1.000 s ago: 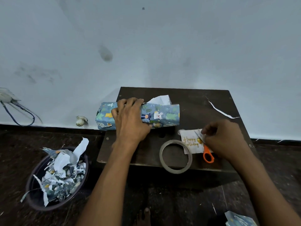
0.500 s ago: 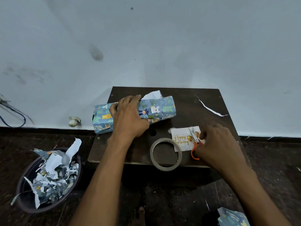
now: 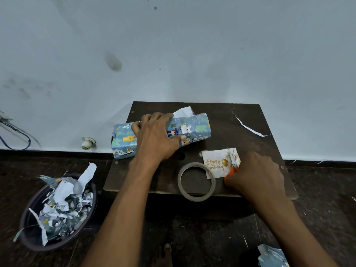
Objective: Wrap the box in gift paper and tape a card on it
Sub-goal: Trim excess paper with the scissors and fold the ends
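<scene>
Head view: the box (image 3: 161, 133), already covered in blue animal-print gift paper, lies at the centre of the frame on the far part of the dark counter (image 3: 250, 120), its long axis running left to right, with its left end hanging past the counter's edge. A white paper flap (image 3: 184, 111) sticks up behind it. The left hand (image 3: 156, 139) lies over the middle of the box, fingers curled over its far edge and thumb along the near side, gripping it.

The card (image 3: 217, 162) sits to the lower right of the box, apart from it, just beside the tape roll (image 3: 196, 182), which overlaps its lower left corner. The right hand (image 3: 256, 174) is right of the card and nearer to it than the left. Its grip closes on the orange scissors (image 3: 232, 168), whose blades lie across the card's right edge.

The card reads "Happy Birthday" in gold script beside gold balloons; no brand shows.

Lower left, a bin (image 3: 90, 214) holds paper scraps.
</scene>
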The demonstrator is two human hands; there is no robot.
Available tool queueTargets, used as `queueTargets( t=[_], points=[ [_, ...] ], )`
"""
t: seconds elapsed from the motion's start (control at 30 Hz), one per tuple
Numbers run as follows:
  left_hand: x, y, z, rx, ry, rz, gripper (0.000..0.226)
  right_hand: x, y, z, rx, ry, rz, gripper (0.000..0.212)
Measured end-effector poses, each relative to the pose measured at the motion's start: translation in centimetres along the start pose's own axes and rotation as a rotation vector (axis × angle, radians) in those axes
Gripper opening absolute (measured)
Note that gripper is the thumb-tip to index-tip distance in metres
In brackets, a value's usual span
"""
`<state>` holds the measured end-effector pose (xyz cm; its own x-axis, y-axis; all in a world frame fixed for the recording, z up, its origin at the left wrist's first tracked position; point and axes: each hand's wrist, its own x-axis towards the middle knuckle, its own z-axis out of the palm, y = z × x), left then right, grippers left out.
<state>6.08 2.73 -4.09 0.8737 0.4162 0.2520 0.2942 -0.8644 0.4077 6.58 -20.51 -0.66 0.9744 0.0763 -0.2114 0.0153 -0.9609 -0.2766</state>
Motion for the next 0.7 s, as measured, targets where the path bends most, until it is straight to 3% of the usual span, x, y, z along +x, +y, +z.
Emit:
queueTargets(
  t=[0.2, 0.37, 0.47, 0.7],
  points=[
    [0.1, 0.1, 0.3, -0.029, 0.032, -0.014, 0.067, 0.0, 0.0, -0.5, 0.039, 0.002, 0.053, 0.038],
    [0.2, 0.2, 0.4, -0.042, 0.010, 0.018, 0.062, 1.0, 0.7, -0.9, 0.463, -0.099, 0.058, 0.013],
    [0.1, 0.3, 0.2, -0.047, -0.032, 0.060, 0.063, 1.7, 1.1, -0.8, 0.659, -0.106, -0.028, 0.020],
    [0.3, -0.1, -0.8, -0.155, -0.135, 0.121, 0.066, 3.2, 2.6, -1.8, 0.709, -0.245, -0.220, 0.028]
  ],
)
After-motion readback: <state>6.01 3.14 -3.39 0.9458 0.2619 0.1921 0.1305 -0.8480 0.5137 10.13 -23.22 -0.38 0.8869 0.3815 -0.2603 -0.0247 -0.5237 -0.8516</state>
